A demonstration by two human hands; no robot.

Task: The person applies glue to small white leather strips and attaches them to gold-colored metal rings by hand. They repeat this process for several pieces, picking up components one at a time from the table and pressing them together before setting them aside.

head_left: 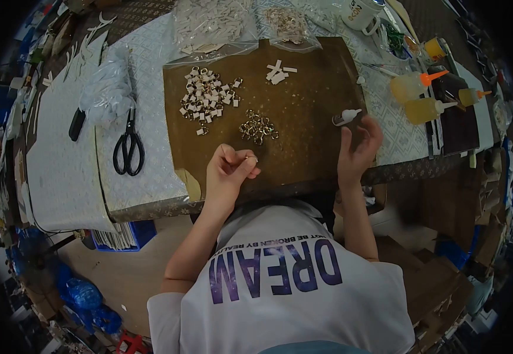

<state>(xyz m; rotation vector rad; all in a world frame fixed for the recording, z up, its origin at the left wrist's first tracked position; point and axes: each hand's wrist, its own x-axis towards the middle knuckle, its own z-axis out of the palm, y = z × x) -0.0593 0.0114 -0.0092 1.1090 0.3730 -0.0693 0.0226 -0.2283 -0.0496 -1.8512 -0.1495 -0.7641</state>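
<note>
shirt: white and lettered, just off the near edge of the brown mat.
left hand: over the mat's near part, thumb pressed to curled fingers, pinching a small pale piece.
step in hand: fine work on one piece, by the look of it; a light pinch, low over the mat, should keep it steady and catch a drop.
right hand: at the mat's right edge, thumb and fingers curved and spread apart.
scissors: black-handled, left of the mat.
metal fittings: loosely heaped near the mat's middle.
small white bottle: by the right fingertips, at the mat's right side; its nozzle is best kept off the heap.
squeeze bottles: yellowish, right of the mat.
tabbed fittings: piled on the mat's far left part.
white strips: a few, toward the mat's far edge.
plastic bags: beyond the mat, cut off by the frame, as is the mug past its far right corner.
hard to make out: the pinched piece, mostly covered by fingers; whether the right hand touches its bottle cannot be told.
</note>
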